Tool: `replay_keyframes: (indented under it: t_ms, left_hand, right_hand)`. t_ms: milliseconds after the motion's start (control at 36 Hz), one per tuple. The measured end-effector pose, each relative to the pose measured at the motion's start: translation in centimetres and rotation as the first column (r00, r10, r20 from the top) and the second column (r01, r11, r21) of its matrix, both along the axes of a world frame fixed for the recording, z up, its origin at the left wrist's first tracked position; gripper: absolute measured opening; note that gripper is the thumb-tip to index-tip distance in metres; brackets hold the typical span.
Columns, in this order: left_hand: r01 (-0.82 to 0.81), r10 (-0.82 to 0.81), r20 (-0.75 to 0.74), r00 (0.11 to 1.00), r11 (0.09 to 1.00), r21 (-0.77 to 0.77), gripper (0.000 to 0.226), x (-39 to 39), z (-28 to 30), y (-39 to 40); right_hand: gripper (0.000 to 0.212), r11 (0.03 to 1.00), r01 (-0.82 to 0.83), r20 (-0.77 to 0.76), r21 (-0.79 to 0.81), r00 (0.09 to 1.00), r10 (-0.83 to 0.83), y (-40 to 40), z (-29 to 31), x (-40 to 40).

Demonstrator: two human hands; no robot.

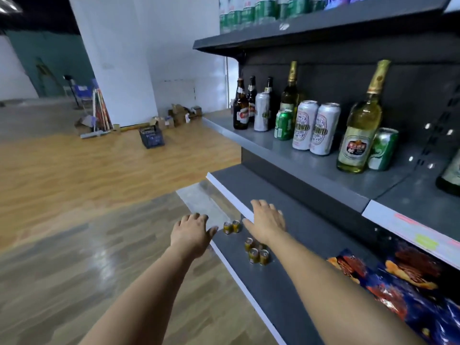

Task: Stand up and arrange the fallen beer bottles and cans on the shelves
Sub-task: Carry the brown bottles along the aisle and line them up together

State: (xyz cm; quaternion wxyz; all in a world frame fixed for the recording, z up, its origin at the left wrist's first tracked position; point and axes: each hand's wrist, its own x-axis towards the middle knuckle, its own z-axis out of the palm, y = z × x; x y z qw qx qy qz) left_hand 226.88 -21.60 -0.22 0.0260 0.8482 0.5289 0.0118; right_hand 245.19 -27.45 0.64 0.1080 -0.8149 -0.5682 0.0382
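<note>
Both hands reach down over the lowest shelf (293, 290), empty. The left hand (193, 231) hangs past the shelf's white front edge with fingers loosely spread; the right hand (267, 221) is flat and spread above the shelf, near its front edge, gripping nothing.

The nearest task items are small gold cans: 2 of them (231, 227) stand between the hands near the front edge, and a cluster of what looks like 4 more (256, 251) sits just beside the right wrist, though the forearm hides part of it, so the count is uncertain. They appear upright.

On the middle shelf (323, 165), well apart from the hands, the brown bottles (241, 108), the white cans (315, 128), the green cans (283, 124) and the tall gold-foiled bottle (362, 125) all stand upright.

Handling, as a judgement: the small cans are likely light and stiff, with smooth, slippery sides and a narrow base, so they tip easily when nudged. A pinch around the body from above, thumb opposite 2 fingers, suits them. The glass bottles are heavier and fragile; a grip round the body, not the foil neck, seems safer.
</note>
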Motion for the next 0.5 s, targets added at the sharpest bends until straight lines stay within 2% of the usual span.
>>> replay_keyframes:
  t_ms: [333,500]
  left_hand:
    - [0.109,-0.109,0.022,0.994,0.994,-0.007,0.055,5.2,0.5,15.4]
    - [0.204,-0.206,0.040,0.978,0.978,0.040,0.056,5.8,1.1,25.4]
  right_hand:
    - [0.055,0.991,0.128,0.106,0.034,0.986,-0.131,13.6,3.7,6.1]
    - [0.055,0.972,0.222,0.088,0.080,0.970,-0.229,21.5,5.9,6.7]
